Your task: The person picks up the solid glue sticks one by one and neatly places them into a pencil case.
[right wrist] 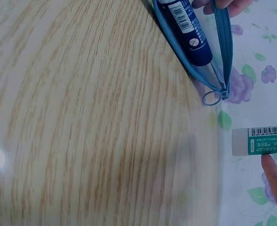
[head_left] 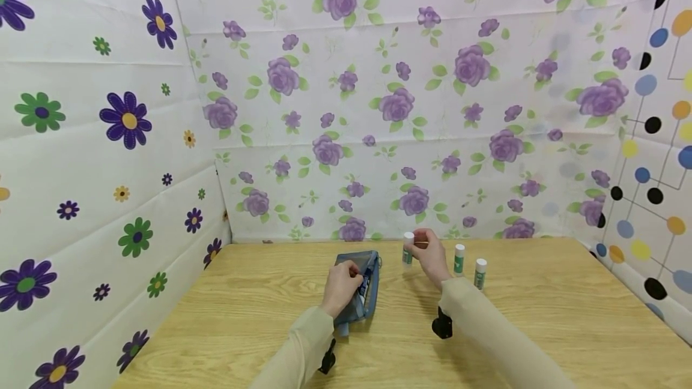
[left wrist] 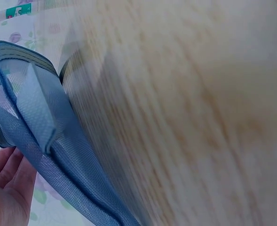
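A blue mesh zip pouch (head_left: 354, 260) lies on the table with its zipper side open. My left hand (head_left: 342, 286) grips the pouch's upper edge; in the left wrist view part of that hand (left wrist: 9, 197) shows behind the mesh. Inside the pouch, a dark blue tube with a barcode (right wrist: 187, 28) shows through the opening. To the right, my right hand (head_left: 430, 257) pinches a white-capped green glue stick (head_left: 408, 250), upright in the head view. The right wrist view shows that stick's grey base end and barcode label, apart from the pouch.
Two more green glue sticks, one at the back (head_left: 459, 260) and one slightly nearer (head_left: 480, 274), stand upright to the right of my right hand. The wooden table (head_left: 259, 293) meets a flower-printed cloth wall (head_left: 303, 167) behind; patterned sheets hang on both sides.
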`<state>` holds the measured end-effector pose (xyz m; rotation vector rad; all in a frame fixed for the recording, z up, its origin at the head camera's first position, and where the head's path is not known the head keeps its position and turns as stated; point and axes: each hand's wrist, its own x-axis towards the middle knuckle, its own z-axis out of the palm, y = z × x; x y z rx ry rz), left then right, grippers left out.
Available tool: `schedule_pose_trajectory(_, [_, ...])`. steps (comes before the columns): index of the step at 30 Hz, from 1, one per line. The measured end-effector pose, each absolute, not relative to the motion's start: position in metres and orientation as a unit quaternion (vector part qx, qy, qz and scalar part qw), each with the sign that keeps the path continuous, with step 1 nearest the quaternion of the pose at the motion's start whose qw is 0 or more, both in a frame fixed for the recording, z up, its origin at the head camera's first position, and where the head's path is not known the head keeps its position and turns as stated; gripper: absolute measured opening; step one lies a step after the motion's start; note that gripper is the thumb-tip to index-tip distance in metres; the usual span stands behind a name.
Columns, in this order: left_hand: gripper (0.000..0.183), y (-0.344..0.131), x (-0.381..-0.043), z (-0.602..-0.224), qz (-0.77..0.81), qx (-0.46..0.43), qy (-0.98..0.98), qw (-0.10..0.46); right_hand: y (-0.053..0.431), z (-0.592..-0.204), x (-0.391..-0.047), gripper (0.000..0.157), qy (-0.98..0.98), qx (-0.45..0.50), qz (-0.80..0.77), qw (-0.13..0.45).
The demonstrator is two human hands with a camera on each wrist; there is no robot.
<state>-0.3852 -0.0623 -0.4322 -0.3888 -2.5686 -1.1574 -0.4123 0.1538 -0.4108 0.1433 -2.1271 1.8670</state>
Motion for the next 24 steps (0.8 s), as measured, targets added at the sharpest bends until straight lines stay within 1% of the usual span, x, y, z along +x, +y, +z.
schedule_pose_trajectory(9, [0.006, -0.062, -0.385, -0.431, -0.4, -0.143, -0.892, 0.154, 0.151, -0.405, -0.408, 0.034, -0.749, 0.056, 0.641, 0.156])
schedule_pose_trajectory(19, [0.006, -0.062, -0.385, -0.432, -0.395, -0.145, -0.892, 0.167, 0.149, -0.398, -0.4, 0.037, -0.737, 0.059, 0.661, 0.127])
schedule_pose_trajectory(24, [0.006, -0.062, -0.386, -0.433, -0.397, -0.145, -0.891, 0.166, 0.146, -0.396, -0.398, 0.034, -0.734, 0.057, 0.665, 0.125])
